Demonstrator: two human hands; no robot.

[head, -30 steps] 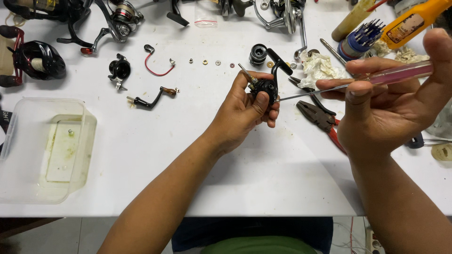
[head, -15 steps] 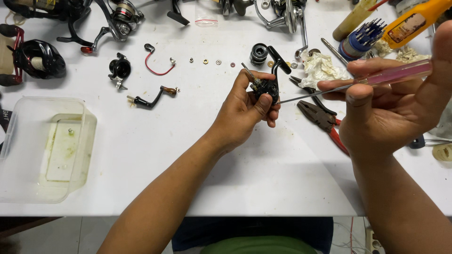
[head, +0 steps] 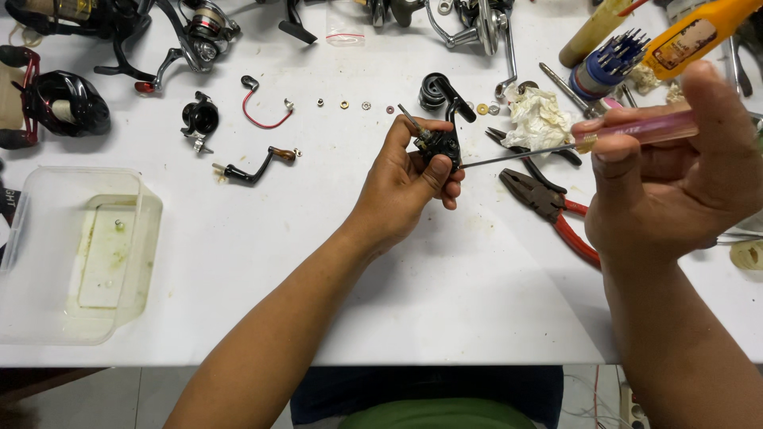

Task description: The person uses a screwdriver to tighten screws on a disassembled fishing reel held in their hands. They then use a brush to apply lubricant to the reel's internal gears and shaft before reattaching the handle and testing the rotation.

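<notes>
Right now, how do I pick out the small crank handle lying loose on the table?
Start at the clear plastic tub on the white table's left side. Just beyond its far right corner lies the crank handle, a short bent black arm. Unlike the red wire clip and black spool part behind it, it ends in a brown knob.

I'm at a repair workshop: my white counter holds dismantled fishing reels, pliers, a screwdriver-bit set.

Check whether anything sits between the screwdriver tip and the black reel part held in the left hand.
Nothing visible does. The screwdriver in the right hand runs clear above the pliers, its tip at the black reel part held by the left hand.
</notes>
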